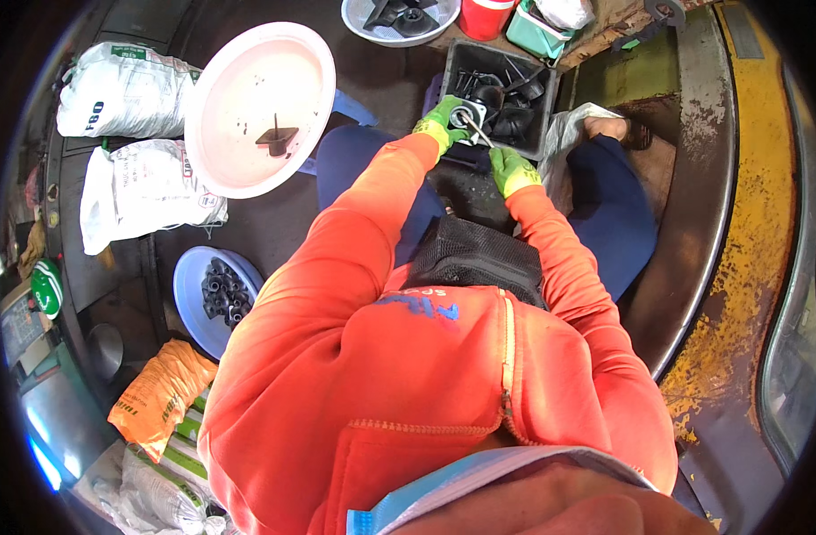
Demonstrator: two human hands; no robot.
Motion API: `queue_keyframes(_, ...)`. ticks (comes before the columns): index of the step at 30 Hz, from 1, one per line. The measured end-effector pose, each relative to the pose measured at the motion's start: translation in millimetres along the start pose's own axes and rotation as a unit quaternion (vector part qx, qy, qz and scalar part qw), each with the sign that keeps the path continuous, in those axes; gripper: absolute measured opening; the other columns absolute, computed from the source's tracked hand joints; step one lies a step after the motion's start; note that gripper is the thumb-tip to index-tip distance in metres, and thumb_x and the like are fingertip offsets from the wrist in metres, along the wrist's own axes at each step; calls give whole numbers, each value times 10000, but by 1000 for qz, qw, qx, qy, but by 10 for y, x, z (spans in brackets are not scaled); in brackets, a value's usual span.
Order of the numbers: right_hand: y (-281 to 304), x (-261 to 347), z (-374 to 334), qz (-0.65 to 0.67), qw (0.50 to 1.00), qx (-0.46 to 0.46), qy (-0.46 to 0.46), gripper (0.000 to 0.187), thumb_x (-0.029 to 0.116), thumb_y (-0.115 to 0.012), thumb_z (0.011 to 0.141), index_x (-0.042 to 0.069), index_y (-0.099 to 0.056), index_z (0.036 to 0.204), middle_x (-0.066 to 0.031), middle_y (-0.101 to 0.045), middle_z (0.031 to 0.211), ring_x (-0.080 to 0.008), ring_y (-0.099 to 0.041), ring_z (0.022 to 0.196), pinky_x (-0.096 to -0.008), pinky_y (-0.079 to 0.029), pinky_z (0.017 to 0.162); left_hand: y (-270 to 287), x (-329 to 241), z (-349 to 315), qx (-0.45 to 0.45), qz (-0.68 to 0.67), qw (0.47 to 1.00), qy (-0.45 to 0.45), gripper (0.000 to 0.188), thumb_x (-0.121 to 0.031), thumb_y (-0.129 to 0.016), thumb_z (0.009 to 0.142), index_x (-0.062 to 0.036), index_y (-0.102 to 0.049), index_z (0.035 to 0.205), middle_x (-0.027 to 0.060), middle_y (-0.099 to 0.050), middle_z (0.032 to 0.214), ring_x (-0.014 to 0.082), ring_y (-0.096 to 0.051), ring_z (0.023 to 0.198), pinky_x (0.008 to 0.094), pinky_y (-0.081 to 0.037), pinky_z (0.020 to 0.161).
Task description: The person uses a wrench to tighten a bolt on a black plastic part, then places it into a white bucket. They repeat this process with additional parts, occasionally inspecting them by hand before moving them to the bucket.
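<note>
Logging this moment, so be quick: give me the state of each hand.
Left hand: closed, holding a pale square part.
Right hand: closed, apparently holding the near end of a thin metal rod.

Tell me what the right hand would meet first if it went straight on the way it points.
Past the thin rod by its fingertips, the right hand would probably first meet the near side of the dark crate; depth is unclear, so it might clear the rim.
</note>
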State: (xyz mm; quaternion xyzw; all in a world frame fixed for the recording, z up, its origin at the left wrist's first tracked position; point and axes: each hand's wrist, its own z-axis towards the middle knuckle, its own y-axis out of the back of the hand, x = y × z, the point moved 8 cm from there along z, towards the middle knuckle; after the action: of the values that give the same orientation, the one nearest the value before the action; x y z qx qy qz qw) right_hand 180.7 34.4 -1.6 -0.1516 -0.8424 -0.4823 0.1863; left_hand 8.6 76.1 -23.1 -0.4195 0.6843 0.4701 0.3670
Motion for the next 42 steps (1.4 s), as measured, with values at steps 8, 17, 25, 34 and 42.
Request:
queue_keyframes(8,60,-60,48,-27,999,-4,47,480,453,-343,950,49,-583,1049,-257,-612,1062,-430,-582,986,-488,-441,861,37,98,103,-56,127,990,22,787,-256,-831,618,-110,-486,1310,151,-482,1363,320,-505,1214,362,-426,997)
queue_keyframes(17,-16,-28,102,175,982,-50,46,458,458,-430,929,45,-613,1005,-258,-617,992,-428,-572,970,-445,-438,828,319,-174,303,-193,23,968,-158,477,-255,-860,570,-88,-652,966,85,-643,1000,247,-602,917,343,-492,822)
queue_keyframes(25,212,70,-93,170,981,-64,63,409,405,-441,929,37,-611,985,-220,-620,1005,-414,-572,956,-440,-440,807,117,-127,405,-197,-61,977,-50,446,-162,-864,587,-67,-654,969,57,-636,884,160,-602,785,299,-511,727)
queue_keyframes(34,714,254,-345,114,976,-128,136,244,288,-493,942,70,-592,898,-193,-602,851,-394,-577,798,-423,-461,707,167,-554,86,65,-368,924,-85,368,-96,-720,755,-37,-616,1104,23,-606,965,104,-572,835,260,-489,746)
queue_keyframes(42,662,-24,-171,368,912,-140,114,282,304,-507,935,51,-626,893,-90,-626,844,-199,-582,818,-342,-452,765,293,-431,191,-230,214,938,-144,718,-381,-865,528,-59,-585,1105,164,-592,1020,373,-552,976,440,-452,882)
